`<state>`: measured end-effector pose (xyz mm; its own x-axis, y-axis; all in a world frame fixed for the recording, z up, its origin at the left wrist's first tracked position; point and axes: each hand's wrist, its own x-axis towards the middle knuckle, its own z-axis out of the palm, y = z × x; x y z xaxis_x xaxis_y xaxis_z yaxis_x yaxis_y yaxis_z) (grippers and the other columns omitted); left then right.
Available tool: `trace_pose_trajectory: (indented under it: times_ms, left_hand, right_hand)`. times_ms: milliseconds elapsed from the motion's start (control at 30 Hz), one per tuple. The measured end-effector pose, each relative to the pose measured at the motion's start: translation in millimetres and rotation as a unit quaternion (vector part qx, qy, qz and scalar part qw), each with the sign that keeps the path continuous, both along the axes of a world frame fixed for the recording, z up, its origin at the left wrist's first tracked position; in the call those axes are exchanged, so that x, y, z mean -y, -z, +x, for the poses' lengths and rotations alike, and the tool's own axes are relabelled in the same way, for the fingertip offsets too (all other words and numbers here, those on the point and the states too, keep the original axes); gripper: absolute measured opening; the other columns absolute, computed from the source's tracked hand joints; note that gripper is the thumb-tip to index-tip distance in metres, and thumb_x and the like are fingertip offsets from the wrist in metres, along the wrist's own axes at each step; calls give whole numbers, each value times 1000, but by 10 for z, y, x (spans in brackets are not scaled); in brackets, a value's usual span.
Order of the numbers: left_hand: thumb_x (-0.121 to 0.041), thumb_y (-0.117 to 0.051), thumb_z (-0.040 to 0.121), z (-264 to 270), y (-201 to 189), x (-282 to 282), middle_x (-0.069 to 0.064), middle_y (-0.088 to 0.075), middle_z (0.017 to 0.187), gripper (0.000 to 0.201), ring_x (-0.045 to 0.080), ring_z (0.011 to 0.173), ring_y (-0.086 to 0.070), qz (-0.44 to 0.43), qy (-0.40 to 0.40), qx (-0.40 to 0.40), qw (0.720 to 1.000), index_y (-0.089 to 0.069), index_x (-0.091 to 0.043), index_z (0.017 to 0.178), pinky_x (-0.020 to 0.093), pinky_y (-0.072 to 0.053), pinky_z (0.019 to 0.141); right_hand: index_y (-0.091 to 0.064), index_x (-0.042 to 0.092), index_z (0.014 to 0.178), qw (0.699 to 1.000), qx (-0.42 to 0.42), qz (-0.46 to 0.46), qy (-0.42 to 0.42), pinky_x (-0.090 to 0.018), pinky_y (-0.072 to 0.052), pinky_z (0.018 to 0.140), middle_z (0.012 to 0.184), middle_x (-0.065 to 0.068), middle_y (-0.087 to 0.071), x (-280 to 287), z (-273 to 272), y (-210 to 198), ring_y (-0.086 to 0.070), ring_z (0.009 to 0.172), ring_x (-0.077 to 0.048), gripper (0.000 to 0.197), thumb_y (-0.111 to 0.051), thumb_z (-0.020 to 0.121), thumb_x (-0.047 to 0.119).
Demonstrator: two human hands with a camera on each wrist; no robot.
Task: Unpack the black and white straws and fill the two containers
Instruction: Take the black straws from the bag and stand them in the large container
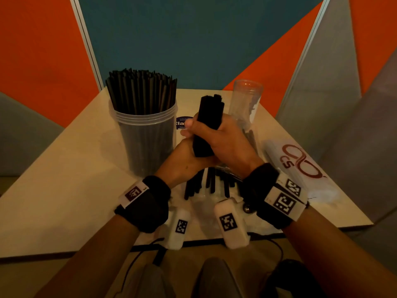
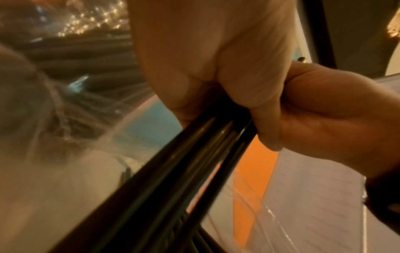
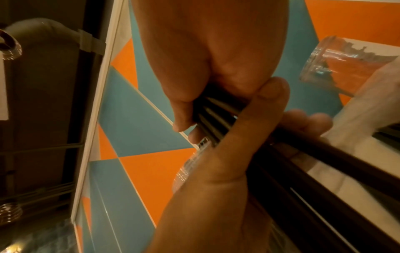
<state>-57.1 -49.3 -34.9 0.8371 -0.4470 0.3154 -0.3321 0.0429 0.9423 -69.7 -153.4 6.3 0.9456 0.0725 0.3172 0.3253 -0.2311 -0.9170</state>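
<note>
Both hands hold one bundle of black straws (image 1: pixel 209 117) upright over the table's middle. My right hand (image 1: pixel 227 143) wraps round its middle, and my left hand (image 1: pixel 189 155) grips its lower end just beneath. In the left wrist view my left hand (image 2: pixel 216 77) curls round the straws (image 2: pixel 184 162). In the right wrist view my right hand (image 3: pixel 216 68) clasps the straws (image 3: pixel 281 162). A clear tub (image 1: pixel 148 134) at the left is packed with black straws (image 1: pixel 141 91). A clear container (image 1: pixel 247 97) stands behind my right hand, holding few or none. No white straws are visible.
Loose black straws in a clear plastic bag (image 1: pixel 204 186) lie on the table under my wrists. A white packet with a red logo (image 1: pixel 300 164) lies at the right. A blue label (image 1: pixel 182 122) shows behind the hands. Orange, teal and grey panels close off the back.
</note>
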Motion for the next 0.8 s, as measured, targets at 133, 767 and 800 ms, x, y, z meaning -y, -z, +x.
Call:
trace_pose_trajectory:
  times_ms: [133, 767, 800]
  left_hand:
    - [-45, -78, 65, 3, -116, -241, -16, -61, 116, 63, -4, 108, -57, 117, -72, 75, 988, -52, -31, 120, 18, -46, 89]
    - [-30, -72, 80, 131, -284, -909, -4, -57, 88, 13, 24, 92, -52, 236, -427, 258, 834, -61, -23, 83, 33, -34, 80]
    - [-30, -72, 79, 133, -289, -903, -7, -54, 86, 13, 23, 91, -52, 236, -431, 259, 832, -61, -24, 82, 31, -32, 79]
  right_hand:
    - [-61, 11, 82, 998, 36, 42, -23, -48, -55, 86, 80, -11, -70, 77, -74, -352, -69, 89, -33, 11, -59, 92, 16]
    - [-57, -6, 94, 968, 173, 184, 8, -34, -58, 72, 71, -11, -62, -533, 680, -1001, -68, 75, -25, 21, -58, 93, 16]
    - [-57, -6, 96, 973, 147, 179, 7, -36, -58, 74, 71, -10, -62, -548, 735, -927, -68, 75, -25, 23, -59, 93, 18]
